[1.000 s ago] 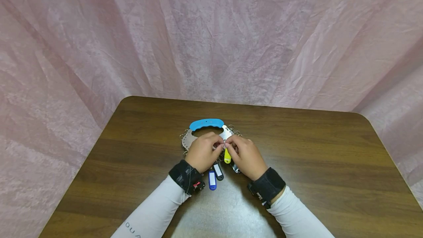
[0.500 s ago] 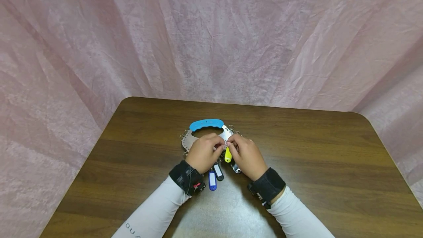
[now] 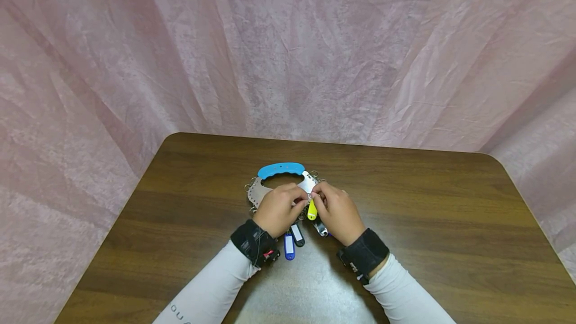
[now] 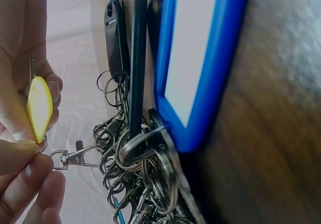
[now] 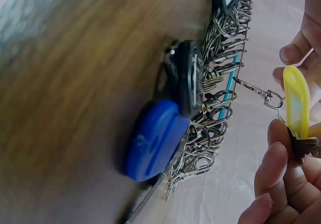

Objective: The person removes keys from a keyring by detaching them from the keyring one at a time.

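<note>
My left hand (image 3: 281, 207) and right hand (image 3: 337, 212) meet over a metal key holder plate (image 3: 257, 192) with a blue grip (image 3: 281, 168). A yellow key tag (image 3: 312, 210) is between them, held by my right fingers. In the right wrist view a brownish metal piece (image 5: 303, 146) lies at the tag's lower end by those fingers. My left thumb and forefinger pinch a small metal ring (image 4: 38, 152) beside the tag. From it a swivel clasp (image 4: 75, 157) reaches to the plate's edge, where several clasps and split rings (image 5: 215, 108) hang in a row.
A blue key tag (image 3: 289, 246) and a black key tag (image 3: 297, 234) lie on the wooden table (image 3: 202, 214) in front of the plate. A dark glossy fob (image 5: 190, 78) rests by another blue tag (image 5: 155, 141). A pink curtain (image 3: 288, 54) hangs behind the table.
My right hand and the yellow key tag have shifted slightly to the right. A bit of blue now shows beside my right hand. My left hand stays nearly in place.
</note>
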`<state>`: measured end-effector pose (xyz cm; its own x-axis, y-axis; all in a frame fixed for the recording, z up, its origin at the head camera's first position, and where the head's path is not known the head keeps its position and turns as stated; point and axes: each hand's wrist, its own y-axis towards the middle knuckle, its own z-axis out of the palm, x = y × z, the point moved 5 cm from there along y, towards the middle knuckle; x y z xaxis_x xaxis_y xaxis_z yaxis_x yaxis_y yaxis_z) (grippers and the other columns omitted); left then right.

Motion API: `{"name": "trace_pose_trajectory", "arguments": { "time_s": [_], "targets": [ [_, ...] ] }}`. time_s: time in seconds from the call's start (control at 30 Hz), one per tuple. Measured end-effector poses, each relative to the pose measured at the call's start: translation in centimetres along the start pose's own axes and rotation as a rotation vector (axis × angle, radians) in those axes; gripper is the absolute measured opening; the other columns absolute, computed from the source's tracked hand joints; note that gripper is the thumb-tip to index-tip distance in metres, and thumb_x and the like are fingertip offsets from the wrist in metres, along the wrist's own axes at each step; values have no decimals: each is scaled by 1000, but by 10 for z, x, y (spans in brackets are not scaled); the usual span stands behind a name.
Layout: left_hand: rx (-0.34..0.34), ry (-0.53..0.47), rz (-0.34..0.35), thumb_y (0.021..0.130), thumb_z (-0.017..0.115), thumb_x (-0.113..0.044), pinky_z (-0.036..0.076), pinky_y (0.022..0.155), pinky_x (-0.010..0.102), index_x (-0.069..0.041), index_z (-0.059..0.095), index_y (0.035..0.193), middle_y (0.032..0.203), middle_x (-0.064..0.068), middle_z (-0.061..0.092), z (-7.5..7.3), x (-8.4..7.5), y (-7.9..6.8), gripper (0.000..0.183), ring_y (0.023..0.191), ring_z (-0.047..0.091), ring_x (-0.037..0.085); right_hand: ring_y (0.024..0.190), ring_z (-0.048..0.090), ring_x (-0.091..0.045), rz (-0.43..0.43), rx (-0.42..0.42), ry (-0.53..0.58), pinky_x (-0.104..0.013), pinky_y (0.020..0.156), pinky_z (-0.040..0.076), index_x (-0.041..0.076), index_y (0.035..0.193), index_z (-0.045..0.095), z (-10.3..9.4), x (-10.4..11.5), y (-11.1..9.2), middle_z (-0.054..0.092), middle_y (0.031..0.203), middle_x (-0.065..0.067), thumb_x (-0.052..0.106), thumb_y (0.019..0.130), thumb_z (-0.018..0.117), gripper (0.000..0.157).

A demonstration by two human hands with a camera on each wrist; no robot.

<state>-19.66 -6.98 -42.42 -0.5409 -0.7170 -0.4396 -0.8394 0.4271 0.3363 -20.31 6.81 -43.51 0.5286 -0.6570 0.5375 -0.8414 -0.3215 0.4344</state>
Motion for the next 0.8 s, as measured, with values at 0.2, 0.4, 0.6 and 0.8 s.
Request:
{"name": "trace_pose_trajectory", "arguments": {
  "time_s": [0.2,0.4,0.6,0.8],
  "targets": [
    [4,-9,11,90,67,-19,45,66,23,-16,68,92,85,-10,57,0,-1,0,4,76,51,4,56,45,-7,20,5,0,-28,52,39,13,90,59,0,-1,0,51,68,10,15,94,58,4],
    [0,-7,-17,89,67,-20,45,66,23,-16,67,92,84,-10,55,1,0,-1,5,76,52,3,56,45,-6,28,7,-9,-27,52,39,13,90,60,0,-2,0,50,67,10,17,94,58,6],
    [-17,-9,-45,88,66,-20,46,65,23,-17,66,91,84,-9,55,1,2,-2,4,76,54,4,56,45,-5,17,-2,-11,-27,52,39,14,89,60,-1,0,0,51,67,11,17,93,59,5],
    [-55,-3,-52,87,67,-19,46,64,23,-15,66,88,83,-9,56,-1,4,-1,4,75,53,4,58,46,-6,-25,-11,8,-28,54,39,14,89,61,-1,3,1,51,68,12,18,91,61,4]
  ]
}}
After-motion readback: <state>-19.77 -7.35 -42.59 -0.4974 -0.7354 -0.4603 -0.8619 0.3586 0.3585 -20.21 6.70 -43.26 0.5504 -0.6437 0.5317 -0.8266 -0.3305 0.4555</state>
